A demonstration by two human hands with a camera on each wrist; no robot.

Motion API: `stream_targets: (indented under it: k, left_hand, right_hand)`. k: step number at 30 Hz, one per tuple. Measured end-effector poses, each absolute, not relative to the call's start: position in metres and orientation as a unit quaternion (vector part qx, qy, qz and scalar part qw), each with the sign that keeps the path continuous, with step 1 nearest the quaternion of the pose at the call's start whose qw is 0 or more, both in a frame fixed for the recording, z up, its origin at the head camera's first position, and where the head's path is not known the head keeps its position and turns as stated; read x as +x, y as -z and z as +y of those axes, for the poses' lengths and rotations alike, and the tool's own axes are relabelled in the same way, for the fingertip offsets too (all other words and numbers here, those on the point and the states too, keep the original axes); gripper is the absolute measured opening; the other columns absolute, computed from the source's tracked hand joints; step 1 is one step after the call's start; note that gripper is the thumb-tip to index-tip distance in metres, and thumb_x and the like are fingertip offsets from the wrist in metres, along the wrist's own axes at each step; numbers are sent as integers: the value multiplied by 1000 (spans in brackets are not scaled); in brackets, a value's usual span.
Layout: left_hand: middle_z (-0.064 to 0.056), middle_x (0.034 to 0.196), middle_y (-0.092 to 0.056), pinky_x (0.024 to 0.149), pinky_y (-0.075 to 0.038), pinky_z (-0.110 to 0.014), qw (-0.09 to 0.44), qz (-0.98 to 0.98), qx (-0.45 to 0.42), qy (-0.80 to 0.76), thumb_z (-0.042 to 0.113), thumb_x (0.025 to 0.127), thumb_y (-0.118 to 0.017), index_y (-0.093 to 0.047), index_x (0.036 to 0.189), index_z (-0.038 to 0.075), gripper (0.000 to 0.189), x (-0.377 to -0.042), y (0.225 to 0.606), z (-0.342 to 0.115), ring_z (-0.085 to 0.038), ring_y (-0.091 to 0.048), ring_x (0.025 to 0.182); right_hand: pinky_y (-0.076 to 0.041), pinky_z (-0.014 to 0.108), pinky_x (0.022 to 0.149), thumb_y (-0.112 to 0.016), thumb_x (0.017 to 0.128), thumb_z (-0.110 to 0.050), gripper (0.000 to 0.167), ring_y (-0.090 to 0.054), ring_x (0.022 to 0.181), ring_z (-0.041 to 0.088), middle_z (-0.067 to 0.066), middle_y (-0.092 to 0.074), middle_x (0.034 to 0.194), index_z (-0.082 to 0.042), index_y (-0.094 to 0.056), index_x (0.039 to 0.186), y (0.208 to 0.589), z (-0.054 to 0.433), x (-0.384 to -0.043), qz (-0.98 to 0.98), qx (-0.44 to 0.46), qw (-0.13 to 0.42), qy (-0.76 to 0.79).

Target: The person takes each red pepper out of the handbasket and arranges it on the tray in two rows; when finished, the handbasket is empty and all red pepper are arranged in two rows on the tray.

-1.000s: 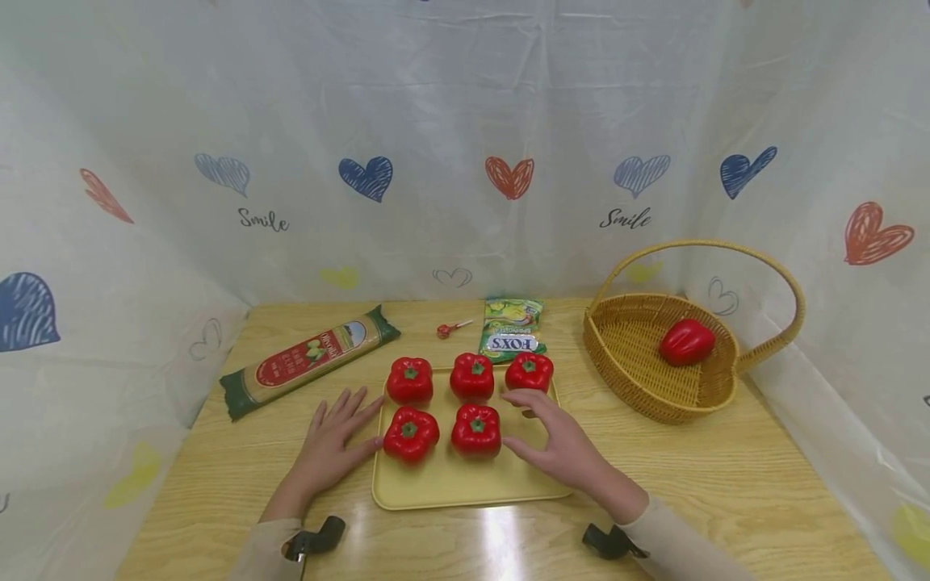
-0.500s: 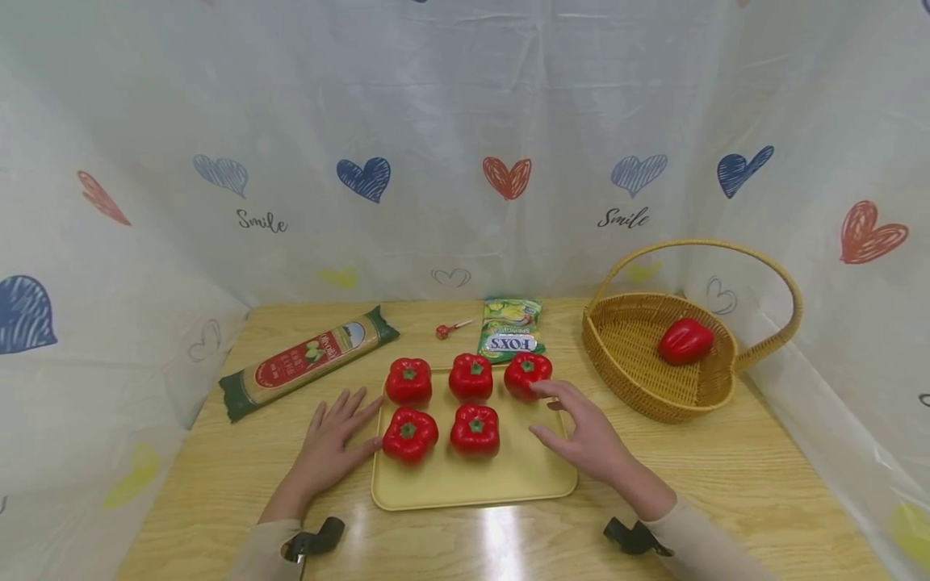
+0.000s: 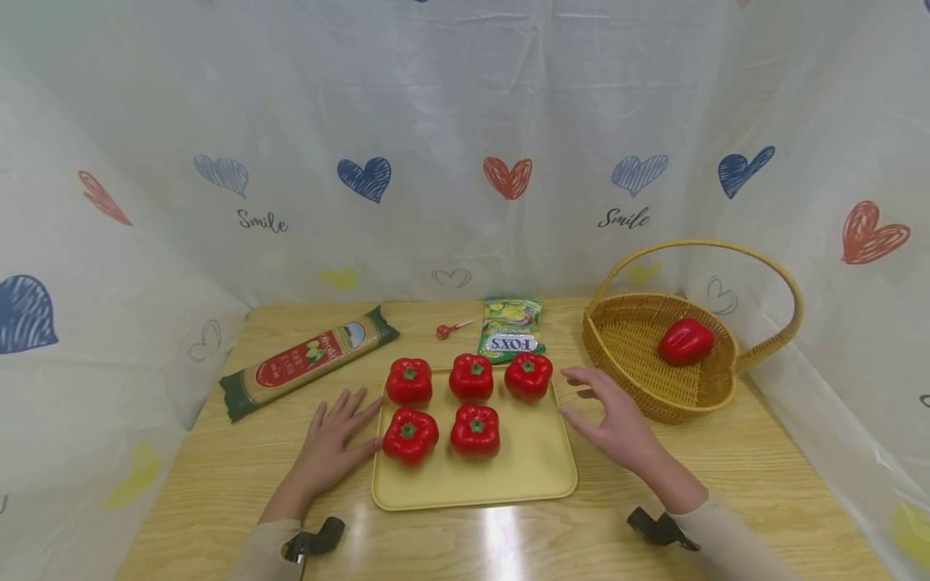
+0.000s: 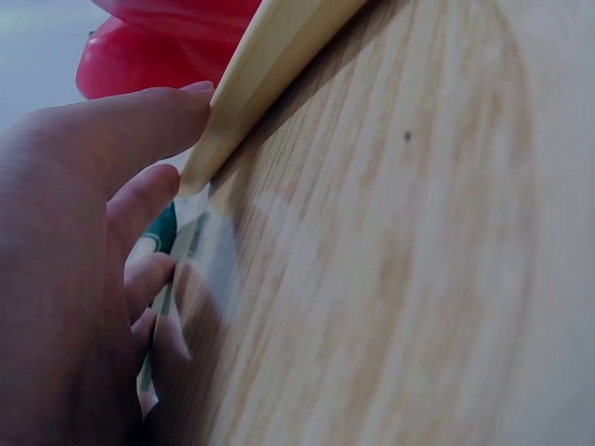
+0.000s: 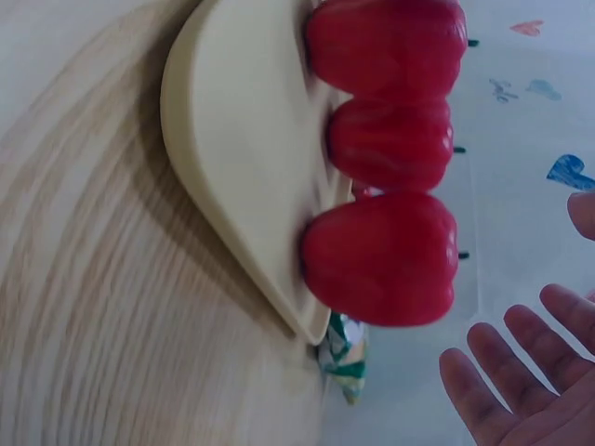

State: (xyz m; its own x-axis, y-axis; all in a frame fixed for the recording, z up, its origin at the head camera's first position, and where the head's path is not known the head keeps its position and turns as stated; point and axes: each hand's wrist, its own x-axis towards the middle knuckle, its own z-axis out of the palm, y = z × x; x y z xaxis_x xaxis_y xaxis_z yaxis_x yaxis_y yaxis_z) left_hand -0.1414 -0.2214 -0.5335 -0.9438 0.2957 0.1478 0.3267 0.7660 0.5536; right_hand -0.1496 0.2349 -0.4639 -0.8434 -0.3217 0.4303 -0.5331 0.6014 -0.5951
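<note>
Several red bell peppers stand in two rows on a yellow tray (image 3: 465, 490), three at the back and two in front; the back right pepper (image 3: 528, 377) is nearest my right hand. That right hand (image 3: 617, 420) hovers just past the tray's right edge, fingers loosely bent and holding nothing. My left hand (image 3: 330, 448) lies with spread fingers by the tray's left edge. In the left wrist view its thumb (image 4: 158, 125) touches the tray's side. One more red bell pepper (image 3: 686, 341) lies on its side inside the wicker basket (image 3: 617, 379) at the right.
A long green and tan packet (image 3: 308, 361) lies at the back left. Behind the tray are a red lollipop (image 3: 445, 331) and a green FOX'S candy bag (image 3: 512, 329). The basket's tall handle (image 3: 697, 243) arches over it. A white printed curtain (image 3: 450, 105) surrounds the table.
My right hand has moved rightward, from beside the peppers over the tray to past its right edge, with nothing in it. The left hand and the peppers have stayed put.
</note>
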Motion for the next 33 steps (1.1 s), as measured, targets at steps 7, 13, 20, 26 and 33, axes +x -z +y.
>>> stream_targets:
  k: [7,13,20,26,33]
  left_hand:
    - [-17,162,-35,120,-2,-66,23,-940,-165,299,47,96,-66,-51,152,24,63,-141,533,-222,-46,-18,152]
    - [-17,162,-35,120,-2,-66,24,-939,-165,300,47,95,-67,-52,151,23,63,-141,533,-222,-45,-18,152]
    - [-17,162,-35,120,-2,-66,24,-939,-165,302,48,96,-66,-52,152,24,62,-142,534,-222,-46,-17,152]
    - [-16,163,-34,120,-1,-65,23,-939,-163,302,49,95,-67,-52,152,24,64,-143,535,-222,-45,-17,152]
    - [-14,164,-32,121,1,-63,13,-941,-158,298,50,95,-66,-50,152,25,65,-144,538,-223,-43,-15,153]
  right_hand:
    - [-56,33,92,-78,88,-5,50,-62,113,28,13,-63,129,-1,-59,134,460,255,-155,-892,217,152,-367]
    - [-47,11,94,-75,91,-5,47,-59,114,31,16,-62,129,0,-57,135,456,271,-159,-898,195,153,-363]
    - [-55,30,89,-72,93,-5,44,-61,111,38,19,-61,129,3,-56,134,452,287,-165,-904,173,163,-356]
    - [-44,5,89,-72,94,-8,45,-60,112,38,20,-61,129,3,-56,135,448,298,-169,-906,158,166,-356]
    - [-49,13,90,-71,97,-15,45,-61,112,38,19,-61,131,1,-57,135,444,311,-176,-913,133,161,-349]
